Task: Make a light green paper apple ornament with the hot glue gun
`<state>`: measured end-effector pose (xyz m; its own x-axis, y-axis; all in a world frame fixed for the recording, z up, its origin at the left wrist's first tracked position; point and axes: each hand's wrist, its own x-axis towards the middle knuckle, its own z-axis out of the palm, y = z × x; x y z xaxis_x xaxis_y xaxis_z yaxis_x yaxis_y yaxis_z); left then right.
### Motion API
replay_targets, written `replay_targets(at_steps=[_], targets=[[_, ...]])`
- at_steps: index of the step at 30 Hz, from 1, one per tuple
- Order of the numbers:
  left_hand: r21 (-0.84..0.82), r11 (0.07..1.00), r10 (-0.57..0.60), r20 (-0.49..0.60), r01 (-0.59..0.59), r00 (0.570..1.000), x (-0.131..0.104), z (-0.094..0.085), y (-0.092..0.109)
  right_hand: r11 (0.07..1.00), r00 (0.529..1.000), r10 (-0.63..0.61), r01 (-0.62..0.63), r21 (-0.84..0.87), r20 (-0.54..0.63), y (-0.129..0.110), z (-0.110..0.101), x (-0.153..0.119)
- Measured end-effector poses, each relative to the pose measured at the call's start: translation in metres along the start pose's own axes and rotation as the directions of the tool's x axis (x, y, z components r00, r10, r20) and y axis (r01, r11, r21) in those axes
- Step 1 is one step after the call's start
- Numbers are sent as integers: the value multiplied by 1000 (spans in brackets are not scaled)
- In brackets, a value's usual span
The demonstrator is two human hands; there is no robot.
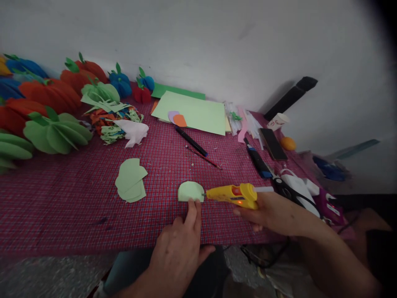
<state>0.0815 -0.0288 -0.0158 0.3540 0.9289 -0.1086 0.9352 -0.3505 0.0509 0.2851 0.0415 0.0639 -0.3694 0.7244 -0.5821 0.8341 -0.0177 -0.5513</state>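
A small light green paper piece with a rounded top lies near the front of the table. Two fingertips of my left hand press on its lower edge, the thumb held apart. My right hand grips a yellow glue gun with a small orange light on. The nozzle points left and meets the right edge of the paper piece. A white glue stick sticks out of the gun's back. Further left lies a loose pile of similar light green pieces.
Paper pumpkins and shredded paper fill the back left. Green sheets, a black pen and a thin brush lie behind. Rightward are a cutter, scissors, a phone, a cup and an orange fruit.
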Motion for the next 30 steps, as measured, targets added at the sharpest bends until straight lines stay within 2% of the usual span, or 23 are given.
replay_targets(at_steps=[14,30], targets=[[-13,1000,0,-8,-1,1000,-1,-1,-1,998,998,58,-58,2,-5,-5,-6,9],[-42,999,7,-20,-7,1000,-2,-1,0,998,999,-31,31,59,-15,-8,-4,25]])
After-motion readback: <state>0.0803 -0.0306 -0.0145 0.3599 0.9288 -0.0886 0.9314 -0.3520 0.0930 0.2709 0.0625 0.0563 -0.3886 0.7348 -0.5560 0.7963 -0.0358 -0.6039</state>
